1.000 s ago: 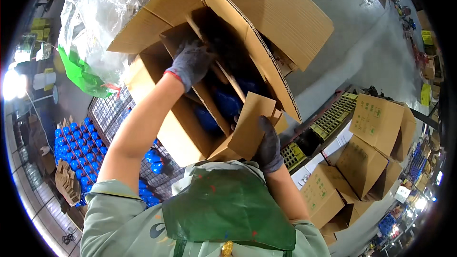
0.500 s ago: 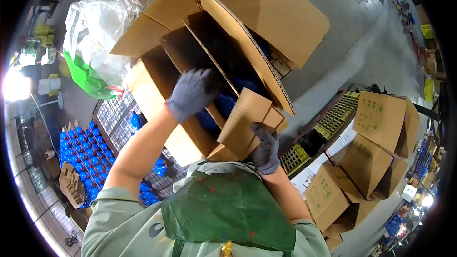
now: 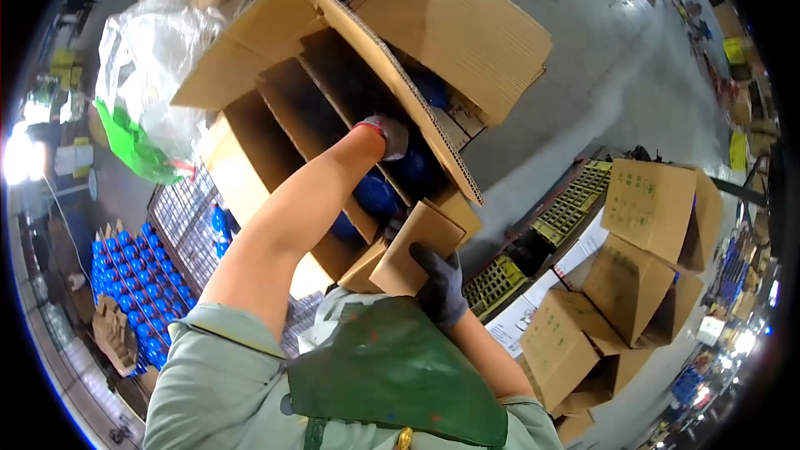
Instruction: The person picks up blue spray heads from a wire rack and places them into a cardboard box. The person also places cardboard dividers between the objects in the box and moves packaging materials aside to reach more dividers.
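Open brown corrugated-cardboard carton [image 3: 240,173], flaps raised, seen from above; what bears its weight is hidden. Upright brown cardboard dividers [image 3: 292,117] split its interior lengthwise, with glossy blue rounded objects [image 3: 377,193] lying between them. The grey-gloved left hand [image 3: 392,135] reaches down inside the carton; its fingers are hidden, so whether they are spread or closed cannot be told. At the carton's near edge, the dark-grey-gloved right hand [image 3: 442,283] pinches a folded brown cardboard piece [image 3: 417,250], thumb across its face.

Surroundings, by position about the carton. Left: a dark wire-mesh surface [image 3: 179,208] and, farther out, slanting rows of blue bottles with red parts [image 3: 137,279]. Farther left and beyond: a crumpled clear plastic bag [image 3: 150,58] with a bright green section. Right and beyond: a broad brown cardboard flap [image 3: 467,33], just beside the carton, above a smooth grey floor [image 3: 617,67] that reflects light. Right and nearer the wearer: yellow-green latticed plastic crates [image 3: 575,196], then a cluster of open brown boxes [image 3: 642,217]. Far left: a glaring white lamp [image 3: 21,154].
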A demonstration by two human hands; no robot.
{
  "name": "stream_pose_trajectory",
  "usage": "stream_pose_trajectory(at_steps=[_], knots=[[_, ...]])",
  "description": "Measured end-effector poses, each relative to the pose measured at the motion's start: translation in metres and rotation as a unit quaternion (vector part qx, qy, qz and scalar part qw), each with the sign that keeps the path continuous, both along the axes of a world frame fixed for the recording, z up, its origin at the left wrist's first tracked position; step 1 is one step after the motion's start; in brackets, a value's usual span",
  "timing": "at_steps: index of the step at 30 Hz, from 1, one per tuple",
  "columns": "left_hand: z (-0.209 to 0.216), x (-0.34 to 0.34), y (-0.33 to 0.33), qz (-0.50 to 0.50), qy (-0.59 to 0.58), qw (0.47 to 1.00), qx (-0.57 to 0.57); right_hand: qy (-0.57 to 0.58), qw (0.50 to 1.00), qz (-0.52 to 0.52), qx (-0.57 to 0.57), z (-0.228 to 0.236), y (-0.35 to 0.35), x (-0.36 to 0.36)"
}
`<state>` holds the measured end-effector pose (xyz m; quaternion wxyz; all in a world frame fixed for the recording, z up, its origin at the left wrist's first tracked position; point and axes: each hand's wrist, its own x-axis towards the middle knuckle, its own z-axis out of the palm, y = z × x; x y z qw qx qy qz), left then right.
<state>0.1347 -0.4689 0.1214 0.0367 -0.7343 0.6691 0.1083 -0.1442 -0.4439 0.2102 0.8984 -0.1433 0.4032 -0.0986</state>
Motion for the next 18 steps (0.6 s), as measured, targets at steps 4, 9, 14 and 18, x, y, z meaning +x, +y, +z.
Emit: stream_pose_trajectory(at_steps=[4,9,14,18], knots=[[0.089,-0.024,0.055,0.2,0.254,0.939,-0.115,-0.008,0.932,0.074,-0.355,-0.03,0.003,-0.01],[0.14,-0.083,0.205,0.358,0.681,0.586,-0.251,-0.091,0.934,0.22,-0.267,0.006,0.014,0.099],[0.034,-0.12,0.386,0.639,0.415,0.317,-0.565,-0.226,0.683,0.348,-0.601,0.004,0.068,0.204],[-0.13,-0.171,0.517,0.821,0.383,0.185,-0.38,-0.209,0.466,0.336,-0.791,-0.008,0.119,0.264]])
